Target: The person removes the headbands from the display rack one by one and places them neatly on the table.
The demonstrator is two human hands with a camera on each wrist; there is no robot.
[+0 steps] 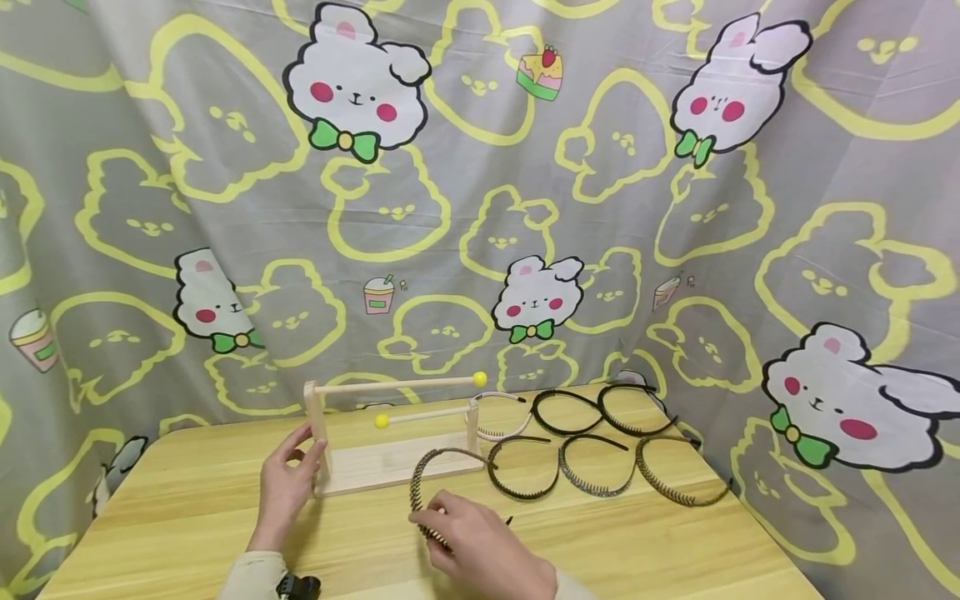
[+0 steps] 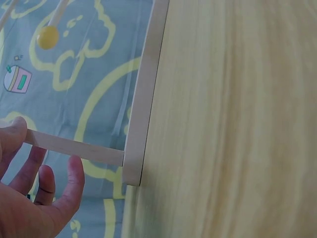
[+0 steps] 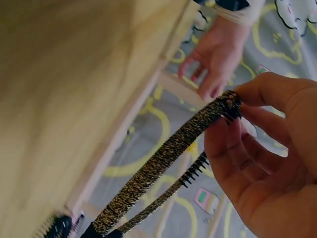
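Observation:
A pale wooden rack [image 1: 397, 465] stands on the table, with an upright at each end and a horizontal rod, tipped by a yellow ball, from each. My left hand [image 1: 288, 483] grips its left upright [image 2: 74, 147] between thumb and fingers. In my right hand [image 1: 480, 542] is a black-and-gold toothed headband [image 3: 163, 156], pinched by thumb and fingers on its toothed band. The headband [image 1: 417, 483] is raised in front of the rack, its curve partly hidden by the hand in the head view. Both rods carry nothing.
Several more headbands lie in two rows right of the rack, among them a white one [image 1: 502, 435], a black one [image 1: 536, 402], a grey one [image 1: 600, 490] and a brown one [image 1: 667, 493]. A patterned curtain [image 1: 450, 192] hangs behind the wooden table [image 1: 187, 467].

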